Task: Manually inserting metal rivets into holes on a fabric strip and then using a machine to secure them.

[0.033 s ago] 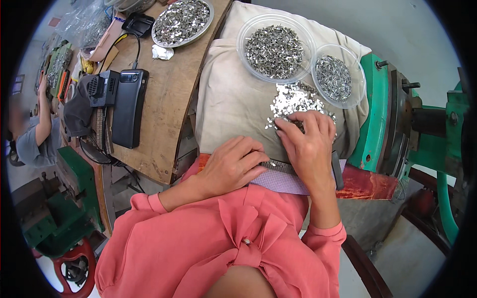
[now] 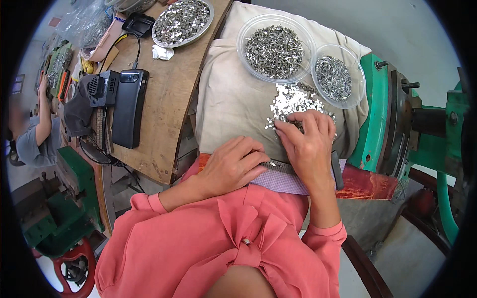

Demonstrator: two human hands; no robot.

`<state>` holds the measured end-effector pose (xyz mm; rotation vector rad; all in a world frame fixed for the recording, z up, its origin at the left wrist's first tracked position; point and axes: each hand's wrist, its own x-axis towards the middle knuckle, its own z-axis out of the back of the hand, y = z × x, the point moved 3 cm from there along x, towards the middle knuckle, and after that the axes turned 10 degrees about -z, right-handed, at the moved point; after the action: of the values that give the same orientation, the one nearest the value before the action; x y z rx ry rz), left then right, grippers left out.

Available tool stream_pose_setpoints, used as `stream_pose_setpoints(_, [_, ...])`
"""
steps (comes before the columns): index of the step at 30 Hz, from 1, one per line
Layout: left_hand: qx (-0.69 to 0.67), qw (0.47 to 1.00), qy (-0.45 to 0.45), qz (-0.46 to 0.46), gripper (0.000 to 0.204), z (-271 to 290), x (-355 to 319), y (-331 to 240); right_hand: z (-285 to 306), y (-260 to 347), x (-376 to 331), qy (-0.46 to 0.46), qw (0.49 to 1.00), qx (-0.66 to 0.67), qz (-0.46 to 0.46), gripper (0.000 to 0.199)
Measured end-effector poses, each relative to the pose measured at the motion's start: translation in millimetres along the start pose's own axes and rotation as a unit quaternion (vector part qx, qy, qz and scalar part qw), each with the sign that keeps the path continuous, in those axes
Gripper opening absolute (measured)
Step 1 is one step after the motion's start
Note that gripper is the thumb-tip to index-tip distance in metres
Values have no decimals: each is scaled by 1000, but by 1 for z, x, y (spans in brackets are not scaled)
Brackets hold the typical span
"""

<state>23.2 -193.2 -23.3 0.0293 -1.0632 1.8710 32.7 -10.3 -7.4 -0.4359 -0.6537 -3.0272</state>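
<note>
My left hand [image 2: 232,166] lies at the left end of a grey ridged strip [image 2: 282,167], its fingers curled over that end. A small shiny piece [image 2: 272,164] rests on the strip beside the fingertips. Above the strip's right part, my right hand [image 2: 309,141] reaches to the near edge of a loose pile of small flat silvery metal pieces [image 2: 293,99]. Its thumb and fingers are bent together at the pile; whatever they pinch is hidden. The pile lies on beige cloth [image 2: 233,99]. Purple checked cloth [image 2: 278,182] lies under the strip.
Beyond the pile stand a large clear tub [image 2: 275,52] and a smaller clear tub [image 2: 334,74], both holding metal parts. A green machine [image 2: 370,114] borders the right. On the wooden table [image 2: 164,109] are a black power bank [image 2: 130,109] and a bowl of pieces [image 2: 181,22]. Someone sits far left.
</note>
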Motion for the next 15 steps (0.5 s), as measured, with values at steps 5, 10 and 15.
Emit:
stream_pose_setpoints(5, [30,999,4,-14,23,-3,5,-4,0,1,-3,-8,1000,12,19,20])
stream_pose_setpoints(10, [34,999,17,-37,18,-3,10,-6,13,-5,-14,-5,999,29,-12,17])
stream_pose_setpoints(15, [37,999,9,-35,16,-3,10,-5,18,-14,-26,-9,999,21,-35,17])
